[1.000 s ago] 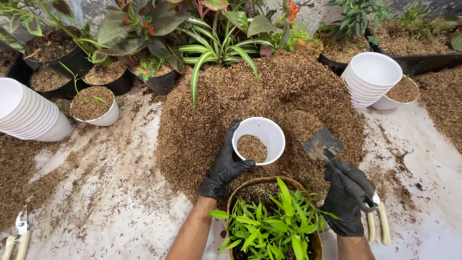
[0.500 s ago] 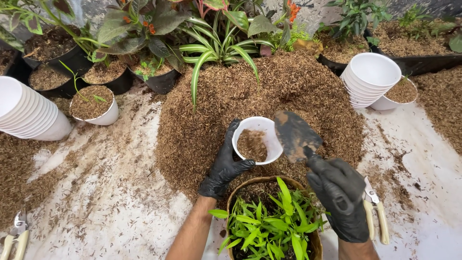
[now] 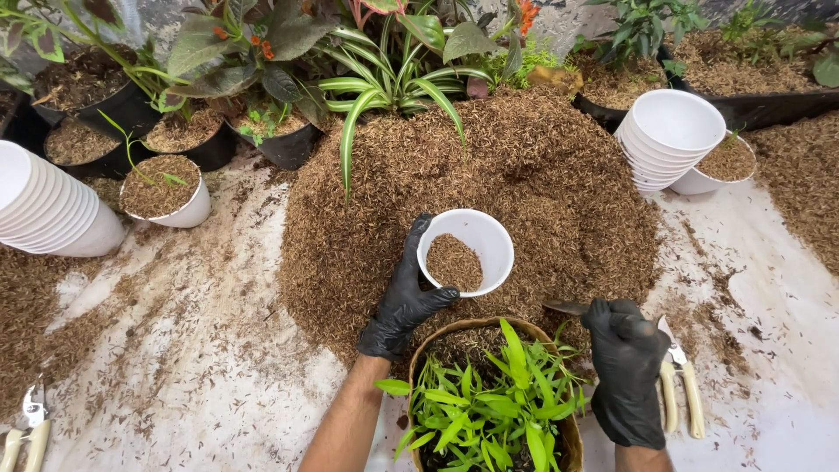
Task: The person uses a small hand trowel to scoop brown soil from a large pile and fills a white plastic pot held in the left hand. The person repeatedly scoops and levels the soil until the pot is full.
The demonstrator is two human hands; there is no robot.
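Note:
My left hand [image 3: 404, 297], in a black glove, grips the rim of a small white pot [image 3: 467, 252] that is partly filled with brown mulch and tilted on the big mulch heap [image 3: 524, 175]. My right hand [image 3: 626, 367], also gloved, holds a small trowel [image 3: 568, 308] low and flat, its blade pointing left just above the heap's near edge. Right below both hands stands a brown pot of green leafy shoots [image 3: 489, 402].
Stacks of white pots lie at the left [image 3: 48, 210] and upper right [image 3: 669, 135]. A filled white pot [image 3: 164, 188] and black pots with plants [image 3: 288, 131] line the back. Pruning shears [image 3: 682, 393] lie by my right hand; another pair [image 3: 26, 428] lies bottom left.
My right hand lifted the trowel to the white pot, tipped mulch in, then dropped back down to the heap's near edge. The pot holds more mulch. The left hand stayed put.

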